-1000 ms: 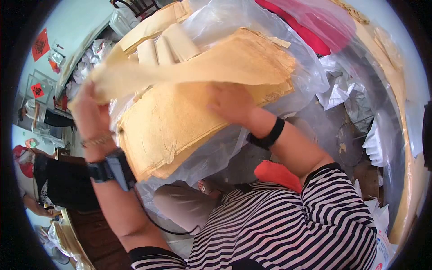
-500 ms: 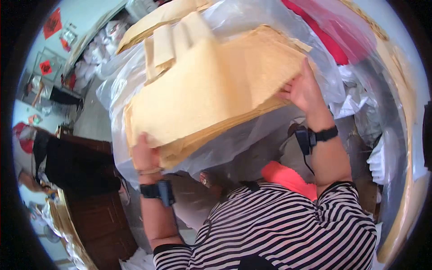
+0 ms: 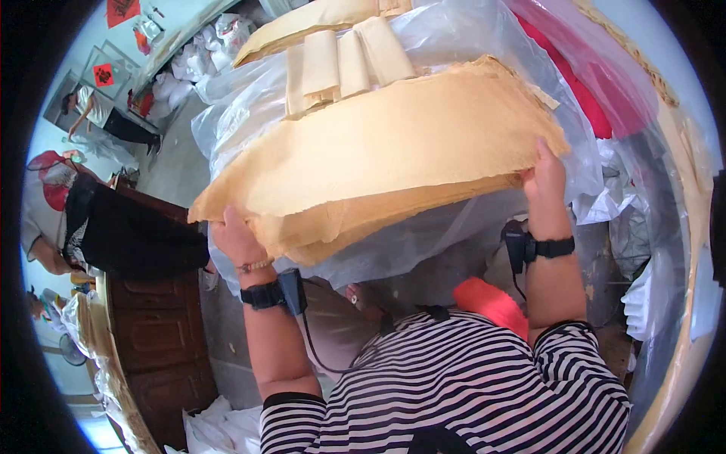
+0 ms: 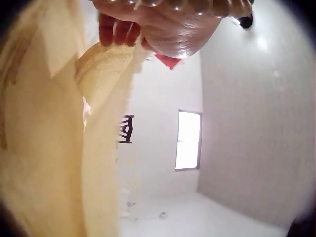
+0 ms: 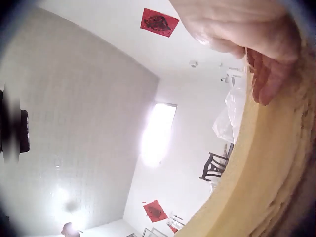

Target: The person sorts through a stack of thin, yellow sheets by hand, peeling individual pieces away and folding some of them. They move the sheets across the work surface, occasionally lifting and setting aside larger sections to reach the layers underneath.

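A large, thin, pale-yellow sheet (image 3: 393,140) with ragged edges is spread over a stack of similar sheets (image 3: 340,227). My left hand (image 3: 238,240) pinches its near left corner, thumb on top and fingers beneath. At the opposite end my right hand (image 3: 546,180) grips the right corner in the same way. Between the two hands the near edge stands slightly off the stack. The left wrist view has the sheet (image 4: 101,163) hanging down from curled fingers (image 4: 118,32). In the right wrist view, fingers (image 5: 269,81) curl under the sheet's edge.
Several folded strips (image 3: 340,68) lie beyond the stack, with another pile of sheets (image 3: 302,29) behind. Clear plastic (image 3: 249,136) lies under everything. A red cloth (image 3: 571,83) runs along the right. At left, a person in black trousers (image 3: 128,234) stands by a wooden cabinet (image 3: 159,325).
The sheet was swung up and across in the left hand, then laid out flat over the stack. My right hand has moved to the right corner, and both hands now hold the sheet's ends.
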{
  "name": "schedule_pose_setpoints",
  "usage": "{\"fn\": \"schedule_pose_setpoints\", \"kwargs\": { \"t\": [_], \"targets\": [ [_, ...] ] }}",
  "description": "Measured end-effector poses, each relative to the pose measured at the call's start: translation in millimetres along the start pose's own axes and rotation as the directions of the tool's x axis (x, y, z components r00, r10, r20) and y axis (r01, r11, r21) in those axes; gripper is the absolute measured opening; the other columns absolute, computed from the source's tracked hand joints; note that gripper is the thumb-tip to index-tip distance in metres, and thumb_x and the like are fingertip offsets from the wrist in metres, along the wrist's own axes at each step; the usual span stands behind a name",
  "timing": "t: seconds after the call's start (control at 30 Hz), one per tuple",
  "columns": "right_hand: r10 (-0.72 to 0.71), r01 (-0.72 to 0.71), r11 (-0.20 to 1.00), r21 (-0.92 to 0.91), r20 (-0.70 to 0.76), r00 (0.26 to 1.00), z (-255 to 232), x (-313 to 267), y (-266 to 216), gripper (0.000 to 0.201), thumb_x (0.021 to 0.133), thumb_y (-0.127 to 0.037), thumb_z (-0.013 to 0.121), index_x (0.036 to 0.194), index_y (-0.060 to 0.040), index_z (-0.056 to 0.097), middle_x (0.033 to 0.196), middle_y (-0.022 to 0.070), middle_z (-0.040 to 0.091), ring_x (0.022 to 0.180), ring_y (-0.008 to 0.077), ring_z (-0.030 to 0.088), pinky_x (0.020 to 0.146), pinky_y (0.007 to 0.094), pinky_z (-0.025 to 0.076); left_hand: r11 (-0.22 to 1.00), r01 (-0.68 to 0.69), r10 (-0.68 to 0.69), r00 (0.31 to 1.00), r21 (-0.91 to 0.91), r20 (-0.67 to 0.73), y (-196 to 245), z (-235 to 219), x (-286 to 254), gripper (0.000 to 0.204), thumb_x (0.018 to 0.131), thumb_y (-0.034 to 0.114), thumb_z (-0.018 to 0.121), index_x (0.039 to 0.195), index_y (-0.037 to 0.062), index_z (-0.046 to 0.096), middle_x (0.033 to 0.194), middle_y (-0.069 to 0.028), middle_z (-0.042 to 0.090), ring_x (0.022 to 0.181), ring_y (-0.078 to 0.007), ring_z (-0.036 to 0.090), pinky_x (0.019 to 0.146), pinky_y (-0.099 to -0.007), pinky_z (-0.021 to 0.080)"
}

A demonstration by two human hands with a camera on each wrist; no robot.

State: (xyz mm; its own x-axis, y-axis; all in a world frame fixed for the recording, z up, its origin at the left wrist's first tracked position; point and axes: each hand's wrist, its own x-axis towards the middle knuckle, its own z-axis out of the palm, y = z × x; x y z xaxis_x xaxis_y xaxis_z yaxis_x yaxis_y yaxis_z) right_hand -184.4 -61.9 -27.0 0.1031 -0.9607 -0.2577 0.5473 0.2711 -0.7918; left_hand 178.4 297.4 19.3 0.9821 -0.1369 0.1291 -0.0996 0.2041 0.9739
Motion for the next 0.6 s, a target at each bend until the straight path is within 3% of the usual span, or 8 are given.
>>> {"fn": "schedule_pose_setpoints", "kwargs": {
  "t": [0.1, 0.2, 0.3, 0.4, 0.43, 0.47, 0.53, 0.6],
  "targets": [
    [-0.01, 0.01, 1.0, 0.012, 0.015, 1.0, -17.3, -2.7, -2.4, 0.044, 0.102, -0.018, 0.06, 0.141, -0.0021, 0.048, 0.135, 0.0131, 0.061, 0.118, 0.031, 0.065, 0.093, 0.0486, 0.058, 0.843, 0.451, -0.4, 0.89, -0.293, 0.219, -11.2, -15.0, -7.3, 0.042, 0.1, 0.022, 0.06, 0.137, 0.003, 0.053, 0.128, -0.0122, 0.066, 0.115, -0.0273, 0.066, 0.084, -0.0427, 0.058],
    [-0.031, 0.031, 0.998, 0.059, -0.004, 1.0, -25.4, 3.6, -3.2, 0.045, 0.103, -0.019, 0.059, 0.143, -0.0013, 0.047, 0.137, 0.0134, 0.06, 0.12, 0.0316, 0.064, 0.096, 0.0477, 0.057, 0.85, 0.414, -0.38, 0.91, -0.327, 0.163, -9.2, -16.8, -9.6, 0.046, 0.101, 0.025, 0.06, 0.14, 0.0031, 0.05, 0.134, -0.0137, 0.063, 0.121, -0.0279, 0.063, 0.09, -0.0466, 0.057],
    [-0.063, 0.065, 0.993, 0.103, -0.029, 0.998, -20.8, 5.7, -8.5, 0.046, 0.105, -0.021, 0.057, 0.144, -0.0002, 0.046, 0.138, 0.0135, 0.059, 0.122, 0.0314, 0.063, 0.099, 0.0473, 0.055, 0.788, 0.513, -0.475, 0.858, -0.34, 0.194, -24.5, -15.6, 12.8, 0.043, 0.102, 0.024, 0.057, 0.137, 0.0009, 0.052, 0.131, -0.0147, 0.065, 0.116, -0.0298, 0.066, 0.089, -0.045, 0.058],
    [-0.088, 0.091, 0.986, 0.142, -0.028, 0.996, -16.8, 12.5, -6.8, 0.047, 0.105, -0.024, 0.056, 0.144, 0.0001, 0.045, 0.14, 0.0133, 0.059, 0.124, 0.0306, 0.061, 0.102, 0.047, 0.053, 0.985, 0.171, -0.172, 0.979, 0.02, 0.113, -32.0, -22.0, 52.7, 0.036, 0.104, 0.018, 0.052, 0.136, 0.0017, 0.056, 0.133, -0.0166, 0.064, 0.113, -0.0309, 0.067, 0.091, -0.0421, 0.058],
    [-0.095, 0.098, 0.984, 0.149, -0.025, 0.995, -17.7, 14.6, -5.9, 0.048, 0.105, -0.025, 0.056, 0.144, 0.0001, 0.045, 0.14, 0.0132, 0.058, 0.125, 0.0302, 0.061, 0.104, 0.0468, 0.052, 0.99, -0.111, 0.095, 0.981, 0.089, 0.169, -16.8, -0.7, 51.8, 0.036, 0.104, 0.013, 0.049, 0.137, 0.0026, 0.057, 0.132, -0.0184, 0.065, 0.11, -0.0291, 0.068, 0.091, -0.0406, 0.058],
    [-0.123, 0.122, 0.984, 0.131, -0.007, 0.992, -14.3, 9.6, -6.3, 0.048, 0.105, -0.026, 0.056, 0.144, 0.0007, 0.046, 0.14, 0.0132, 0.058, 0.125, 0.0296, 0.06, 0.104, 0.0455, 0.051, 0.913, -0.384, 0.345, 0.908, 0.139, 0.239, 8.9, 28.4, 41.1, 0.037, 0.104, 0.008, 0.046, 0.138, 0.0036, 0.058, 0.131, -0.0203, 0.066, 0.108, -0.0272, 0.069, 0.091, -0.0391, 0.057],
    [-0.171, 0.168, 0.982, 0.092, 0.036, 0.985, -2.4, -8.0, -4.5, 0.05, 0.105, -0.028, 0.057, 0.143, 0.0019, 0.047, 0.14, 0.0132, 0.058, 0.125, 0.0284, 0.06, 0.106, 0.0431, 0.049, 0.573, -0.608, 0.49, 0.792, 0.549, 0.364, 53.2, 89.8, -16.4, 0.043, 0.102, 0.004, 0.046, 0.143, 0.0082, 0.055, 0.126, -0.0202, 0.069, 0.106, -0.0269, 0.071, 0.091, -0.0399, 0.056],
    [-0.22, 0.218, 0.975, 0.033, 0.063, 0.973, -2.9, -8.8, 5.8, 0.051, 0.105, -0.029, 0.057, 0.143, 0.0033, 0.047, 0.14, 0.0132, 0.058, 0.125, 0.0271, 0.06, 0.106, 0.0404, 0.048, 0.315, -0.808, 0.592, 0.578, 0.498, 0.562, 32.7, 130.3, -45.4, 0.042, 0.098, 0.003, 0.049, 0.137, 0.0111, 0.061, 0.114, -0.02, 0.072, 0.1, -0.033, 0.071, 0.084, -0.0408, 0.057]
  ]
}}
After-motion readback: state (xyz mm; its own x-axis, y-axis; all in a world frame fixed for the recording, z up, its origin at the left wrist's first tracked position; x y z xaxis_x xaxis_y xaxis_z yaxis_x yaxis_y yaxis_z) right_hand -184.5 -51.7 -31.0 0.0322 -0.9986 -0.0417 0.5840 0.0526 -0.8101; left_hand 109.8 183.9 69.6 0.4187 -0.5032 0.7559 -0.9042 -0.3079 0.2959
